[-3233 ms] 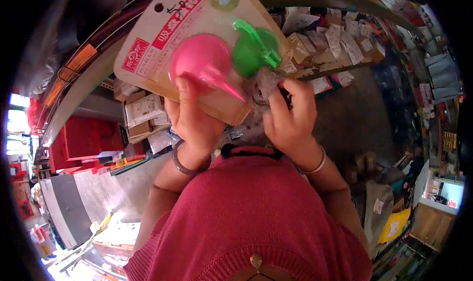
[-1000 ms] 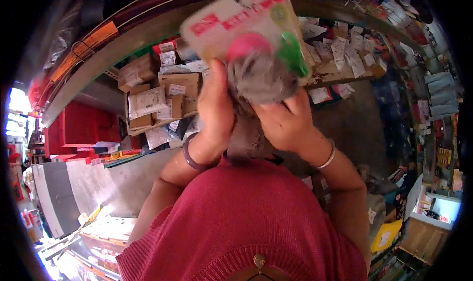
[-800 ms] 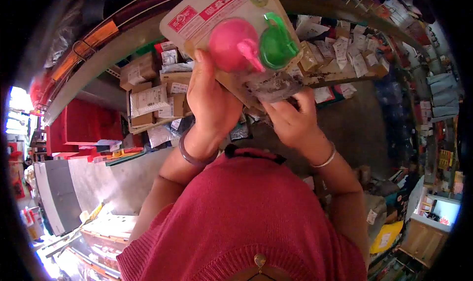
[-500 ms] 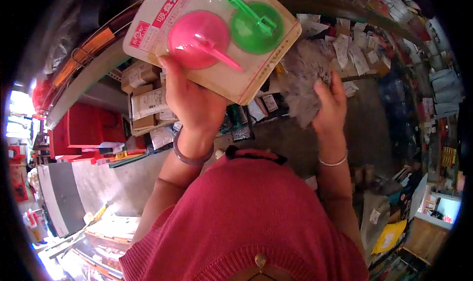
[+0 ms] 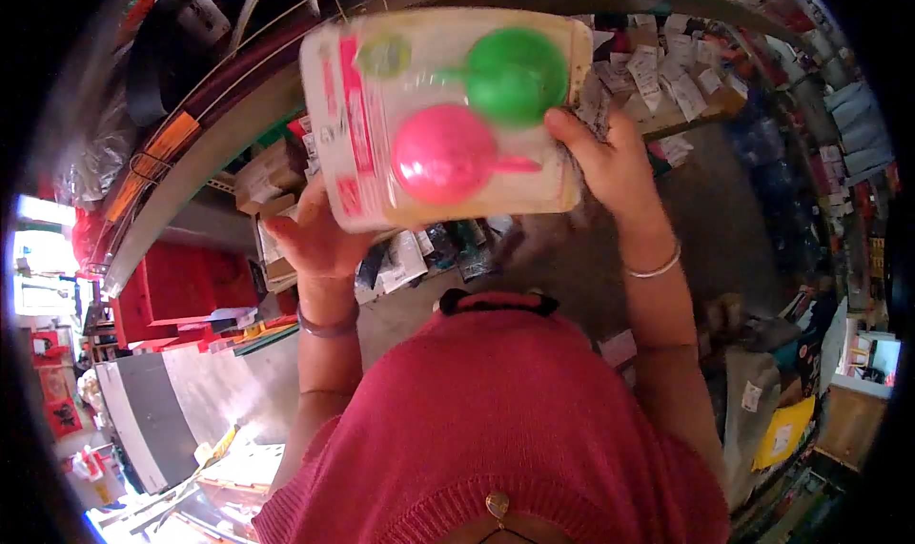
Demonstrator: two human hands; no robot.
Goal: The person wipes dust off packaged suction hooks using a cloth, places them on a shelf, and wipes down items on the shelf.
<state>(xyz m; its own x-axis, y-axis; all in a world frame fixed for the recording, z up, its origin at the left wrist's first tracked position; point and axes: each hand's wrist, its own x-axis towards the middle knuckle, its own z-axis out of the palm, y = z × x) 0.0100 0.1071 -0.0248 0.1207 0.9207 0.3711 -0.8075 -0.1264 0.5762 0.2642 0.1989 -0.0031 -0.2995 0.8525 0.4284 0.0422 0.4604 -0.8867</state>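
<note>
A blister pack is held up in front of me, slightly blurred. On its pale card sit a pink and a green round plastic piece, each with a slim arm, with red print down the left side. My right hand grips the right edge, thumb on the front and fingers behind. A bit of the grey fluffy duster shows beside that thumb; the pack hides most of it. At the lower left corner is my left hand, thumb spread away from the card and its other fingers partly hidden behind it.
A curved rail with wire hooks arches across the left and top. Cardboard boxes and labelled parcels lie beyond the hands. Red cabinets stand left; a yellow packet and grey bag are at lower right.
The pack has turned so its printed strip stands upright, and shifted right and down. My left thumb has come off its front; my right thumb now presses its right edge. The duster is mostly hidden.
</note>
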